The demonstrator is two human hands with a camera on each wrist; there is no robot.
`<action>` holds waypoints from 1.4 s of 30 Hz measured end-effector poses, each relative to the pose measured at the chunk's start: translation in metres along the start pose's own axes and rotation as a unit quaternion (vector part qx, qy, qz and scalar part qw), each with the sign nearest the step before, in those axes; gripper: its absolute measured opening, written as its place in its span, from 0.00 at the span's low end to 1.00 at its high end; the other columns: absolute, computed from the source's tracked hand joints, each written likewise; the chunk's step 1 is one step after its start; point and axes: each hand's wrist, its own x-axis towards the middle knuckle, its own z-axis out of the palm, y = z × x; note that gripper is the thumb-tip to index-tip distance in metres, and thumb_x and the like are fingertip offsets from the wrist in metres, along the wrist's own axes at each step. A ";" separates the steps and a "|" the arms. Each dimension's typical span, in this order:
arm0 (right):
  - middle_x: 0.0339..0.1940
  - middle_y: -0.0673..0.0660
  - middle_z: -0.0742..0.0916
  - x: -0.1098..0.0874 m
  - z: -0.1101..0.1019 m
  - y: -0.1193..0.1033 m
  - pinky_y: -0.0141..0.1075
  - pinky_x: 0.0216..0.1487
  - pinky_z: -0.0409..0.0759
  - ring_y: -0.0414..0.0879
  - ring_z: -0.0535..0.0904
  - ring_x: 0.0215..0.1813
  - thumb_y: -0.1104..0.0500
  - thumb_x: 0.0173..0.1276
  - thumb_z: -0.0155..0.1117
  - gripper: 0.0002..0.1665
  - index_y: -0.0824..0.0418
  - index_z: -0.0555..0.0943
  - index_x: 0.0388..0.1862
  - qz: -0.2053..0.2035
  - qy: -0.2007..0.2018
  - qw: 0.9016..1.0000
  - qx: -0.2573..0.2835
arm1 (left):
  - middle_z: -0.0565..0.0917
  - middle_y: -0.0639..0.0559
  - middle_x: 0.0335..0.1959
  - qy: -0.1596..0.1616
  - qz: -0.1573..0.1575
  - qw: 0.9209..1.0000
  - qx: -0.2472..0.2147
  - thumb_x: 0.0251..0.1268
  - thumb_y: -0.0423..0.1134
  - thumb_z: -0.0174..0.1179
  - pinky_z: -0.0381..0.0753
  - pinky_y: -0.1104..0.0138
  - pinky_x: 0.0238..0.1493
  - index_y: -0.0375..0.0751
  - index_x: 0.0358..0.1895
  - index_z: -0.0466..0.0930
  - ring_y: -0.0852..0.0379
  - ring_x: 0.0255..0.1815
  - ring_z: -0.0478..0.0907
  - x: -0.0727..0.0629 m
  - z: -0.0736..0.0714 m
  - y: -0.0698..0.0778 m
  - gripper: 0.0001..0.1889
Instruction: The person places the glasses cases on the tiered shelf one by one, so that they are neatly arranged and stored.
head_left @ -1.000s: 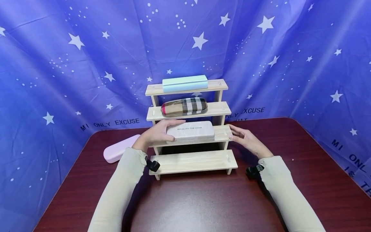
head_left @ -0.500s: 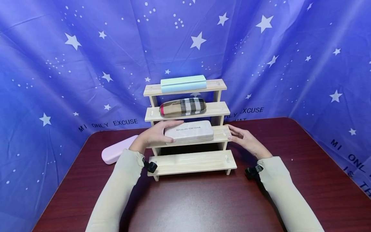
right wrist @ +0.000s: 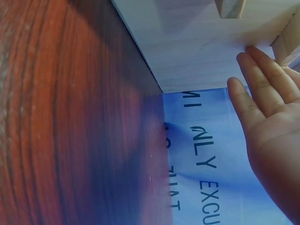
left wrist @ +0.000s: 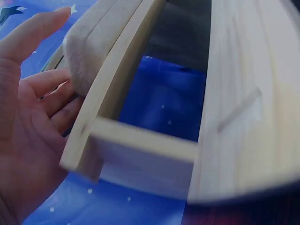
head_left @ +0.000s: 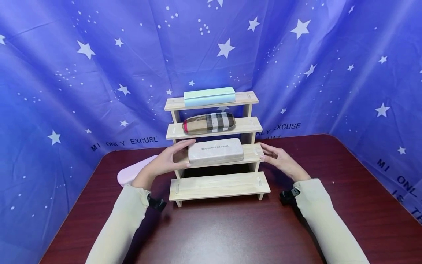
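A pale grey-white glasses case (head_left: 215,151) lettered "REFUELING FOR CHINA" lies on the second-lowest step of a wooden tiered rack (head_left: 220,185). At the case's left end is my left hand (head_left: 161,161), thumb and fingers spread apart. In the left wrist view, the thumb stands off the case (left wrist: 89,51), while the other fingers are near its end; contact cannot be told. My right hand (head_left: 284,164) is at the right end of that same step. Seen from the right wrist, its straight fingers rest against the rack's side panel (right wrist: 201,51), holding nothing.
A light blue glasses case (head_left: 209,97) sits on the top step, with a plaid case (head_left: 209,123) one step below. Left of the rack, a pink case (head_left: 133,171) lies on the dark red table (head_left: 224,234), partly behind my left arm. A blue starry curtain (head_left: 132,66) hangs behind.
My left hand has let go of the grey-white case and drawn back to the left, its fingers spreading. The case stays on its step. My right hand keeps its place.
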 end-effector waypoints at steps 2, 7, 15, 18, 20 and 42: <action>0.69 0.71 0.66 0.000 0.000 0.000 0.22 0.52 0.71 0.26 0.71 0.56 0.62 0.69 0.56 0.37 0.69 0.55 0.73 0.000 0.000 1.000 0.000 | 0.62 0.44 0.71 0.016 0.011 1.000 0.014 0.54 0.29 0.66 0.58 0.55 0.68 0.37 0.70 0.60 0.49 0.70 0.57 -0.011 -0.004 0.000 0.38; 0.69 0.70 0.65 0.000 0.001 0.000 0.22 0.53 0.70 0.27 0.70 0.57 0.61 0.70 0.56 0.37 0.69 0.55 0.73 0.001 -0.001 1.000 -0.001 | 0.68 0.42 0.67 0.060 0.019 0.997 0.039 0.53 0.28 0.67 0.65 0.69 0.63 0.37 0.68 0.64 0.56 0.66 0.65 -0.046 -0.025 -0.009 0.36; 0.68 0.72 0.66 -0.004 -0.002 0.001 0.22 0.52 0.70 0.27 0.71 0.56 0.61 0.70 0.55 0.36 0.69 0.55 0.73 -0.003 0.006 1.000 -0.002 | 0.75 0.37 0.60 0.120 -0.015 0.991 0.057 0.55 0.25 0.63 0.70 0.77 0.54 0.37 0.66 0.68 0.68 0.55 0.73 -0.094 -0.060 -0.023 0.32; 0.67 0.73 0.67 -0.004 -0.001 0.002 0.22 0.52 0.71 0.26 0.72 0.55 0.61 0.70 0.55 0.36 0.70 0.55 0.72 -0.005 0.006 1.000 -0.001 | 0.78 0.46 0.58 0.150 -0.044 0.986 0.055 0.57 0.27 0.62 0.70 0.77 0.53 0.38 0.65 0.69 0.68 0.54 0.74 -0.108 -0.068 -0.035 0.30; 0.67 0.73 0.67 -0.004 0.000 0.002 0.22 0.52 0.71 0.26 0.72 0.54 0.62 0.69 0.56 0.36 0.70 0.55 0.72 -0.004 0.006 1.000 0.001 | 0.79 0.53 0.56 0.168 -0.058 0.984 0.031 0.58 0.26 0.61 0.71 0.77 0.52 0.35 0.65 0.69 0.68 0.55 0.74 -0.116 -0.072 -0.045 0.28; 0.67 0.72 0.67 -0.001 0.002 0.001 0.23 0.53 0.71 0.27 0.72 0.56 0.62 0.69 0.56 0.36 0.70 0.56 0.72 -0.011 0.005 1.000 0.007 | 0.75 0.63 0.59 0.208 -0.174 0.961 -0.048 0.61 0.30 0.60 0.58 0.79 0.55 0.26 0.65 0.63 0.75 0.60 0.61 -0.170 -0.080 -0.113 0.29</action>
